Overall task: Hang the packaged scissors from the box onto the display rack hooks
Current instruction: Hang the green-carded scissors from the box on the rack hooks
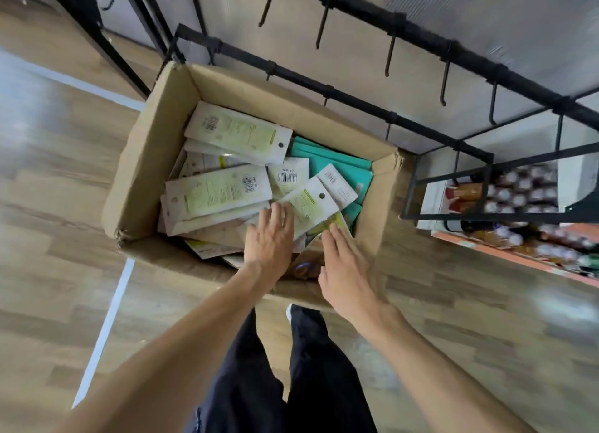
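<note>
An open cardboard box (152, 160) sits on the wood-look floor (58, 179), right up against the foot of a black display rack (418, 40) whose bare hooks (390, 56) jut out above it. The box holds a loose heap of packaged scissors (223, 189) — flat white cards with pale green print, barcodes and a round hang hole at one end, most lying face down and crossing each other at odd angles. A stack of teal packs (330, 158) lies along the box's far right side, partly under the white ones. Both arms reach down into the near right corner of the box. The left hand (270, 238) lies palm down with its fingers straight and slightly spread, the tips resting on the edge of one tilted pack (308, 202) whose hang hole points up and away. The right hand (345, 264) is just beside it, also flat with the fingers held close together, the fingertips touching a yellow-green pack (327, 226) — neither hand has closed around anything. Dark trousers (259, 384) show below the arms, and to the right of the rack, shelves of small blurred goods (518, 196) are visible.
</note>
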